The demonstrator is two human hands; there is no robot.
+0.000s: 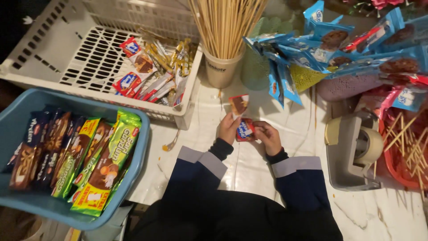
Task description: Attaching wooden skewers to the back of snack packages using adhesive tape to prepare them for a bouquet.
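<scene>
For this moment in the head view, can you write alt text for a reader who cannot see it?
Both hands, left hand and right hand, hold a small red snack packet over a white table. Around them: a blue basket of snack bars, a white crate, a cup of wooden skewers and a tape dispenser.

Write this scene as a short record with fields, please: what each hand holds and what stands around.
left hand: holds the left edge of a small red snack packet, with a second packet sticking up above it
right hand: grips the right edge of the same red packet
surface: white table
left side: blue basin full of biscuit packs; white slotted crate with small wrappers
top: cup of wooden skewers
right side: blue snack packets on sticks; tape dispenser; red tray of skewers
</scene>
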